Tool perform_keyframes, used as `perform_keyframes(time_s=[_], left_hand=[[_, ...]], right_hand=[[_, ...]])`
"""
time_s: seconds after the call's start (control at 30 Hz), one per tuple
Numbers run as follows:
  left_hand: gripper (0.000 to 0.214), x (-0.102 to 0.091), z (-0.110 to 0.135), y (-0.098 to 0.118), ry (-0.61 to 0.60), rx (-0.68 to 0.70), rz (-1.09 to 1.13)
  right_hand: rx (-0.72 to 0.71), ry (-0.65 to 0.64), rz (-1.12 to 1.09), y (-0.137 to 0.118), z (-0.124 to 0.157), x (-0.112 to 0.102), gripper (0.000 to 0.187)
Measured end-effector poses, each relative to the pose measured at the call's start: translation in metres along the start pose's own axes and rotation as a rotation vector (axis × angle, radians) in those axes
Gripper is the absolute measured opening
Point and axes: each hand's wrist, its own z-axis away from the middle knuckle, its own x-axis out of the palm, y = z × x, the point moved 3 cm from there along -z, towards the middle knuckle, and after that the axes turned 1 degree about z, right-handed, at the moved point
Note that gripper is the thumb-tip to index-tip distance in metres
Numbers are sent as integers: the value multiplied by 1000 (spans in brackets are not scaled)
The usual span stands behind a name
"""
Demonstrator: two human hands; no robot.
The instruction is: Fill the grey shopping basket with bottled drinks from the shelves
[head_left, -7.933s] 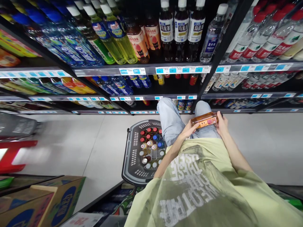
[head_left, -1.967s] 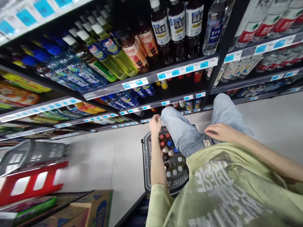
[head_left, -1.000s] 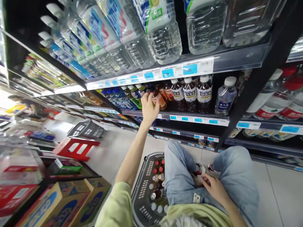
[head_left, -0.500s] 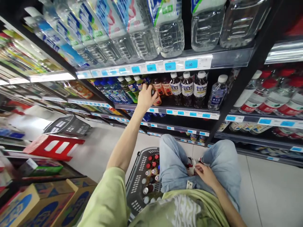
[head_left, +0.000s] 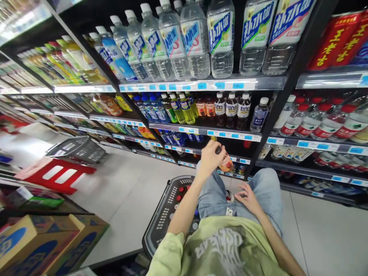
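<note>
My left hand (head_left: 210,156) is closed around the top of a drink bottle (head_left: 226,163) with a dark cap and an orange label. It holds the bottle tilted, out in front of the lower shelves and above my left knee. My right hand (head_left: 247,197) hangs over my lap between my knees, holding nothing, its fingers apart. To my left stands a dark grey shopping basket (head_left: 162,209) with several bottles in it, partly covered by my left arm. Similar orange-labelled bottles (head_left: 206,107) stand on the middle shelf, beside dark bottles with white caps (head_left: 231,108).
Large clear bottles (head_left: 194,38) line the upper shelf. Red-capped bottles (head_left: 322,122) fill the bay at right. Farther left on the floor are another grey basket (head_left: 76,151) and a red slotted rack (head_left: 59,174). Cardboard boxes (head_left: 43,245) sit at lower left.
My left hand has drawn the orange-labelled bottle off the middle shelf, down and to the right toward my knees. The fingers of my right hand have lifted and spread. The view has shifted.
</note>
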Motion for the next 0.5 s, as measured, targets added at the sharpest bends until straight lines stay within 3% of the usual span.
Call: perform_keyframes(time_s=[0.07,0.13,0.27,0.33,0.4,0.5], left_hand=[[20,25,34,15,-172,-22,47],[17,48,63,27,-305,-41,75],[10,74,97,45,-379,-57,178],[13,82,104,45,-396,-62,292],[22,93,109,38,-493,-83,488],[41,115,125,14,-638,-312,927]], right_hand=[[1,8,-125,-6,10,1,102],[-8,-10,-181,-9,21,3,110],[-6,-128,-30,-6,44,6,84],[-27,-177,93,-5,57,6,75],[-52,-222,154,-5,70,6,77],[-44,-299,268,-10,87,9,73]])
